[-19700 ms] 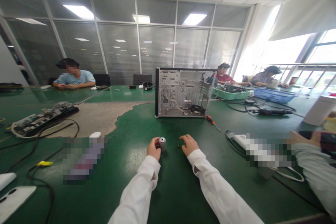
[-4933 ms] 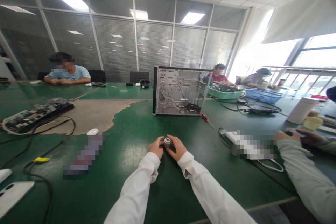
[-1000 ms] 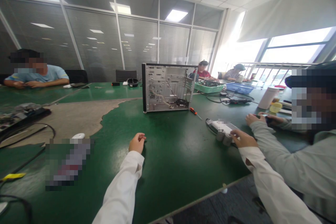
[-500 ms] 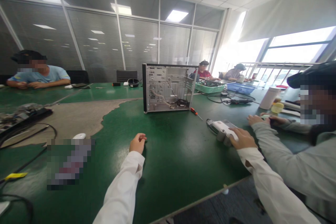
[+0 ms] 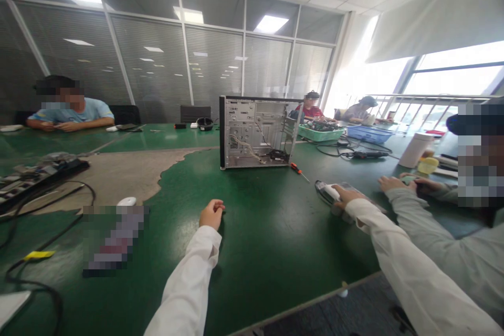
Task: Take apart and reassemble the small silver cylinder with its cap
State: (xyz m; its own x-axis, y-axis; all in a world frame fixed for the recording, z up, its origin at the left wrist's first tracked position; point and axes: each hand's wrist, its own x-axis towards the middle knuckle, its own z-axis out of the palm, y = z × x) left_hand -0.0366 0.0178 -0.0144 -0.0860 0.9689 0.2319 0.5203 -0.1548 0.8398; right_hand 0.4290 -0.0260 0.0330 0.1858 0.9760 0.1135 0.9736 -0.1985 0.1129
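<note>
Ample tabletop (image 5: 271, 252) between left hand (image 5: 211, 213), right hand (image 5: 347, 197) and near edge (image 5: 307, 304)

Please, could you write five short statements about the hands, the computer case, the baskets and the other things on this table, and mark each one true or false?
1. The right hand is at a white object on the table. True.
2. The left hand holds the screwdriver. False: the screwdriver lies on the table near the computer case.
3. The open side of the computer case faces the camera. True.
4. The green basket is to the right of the blue basket. False: the green basket is to the left of the blue basket.
5. A yellow tag is to the left of the left hand. True.
</note>
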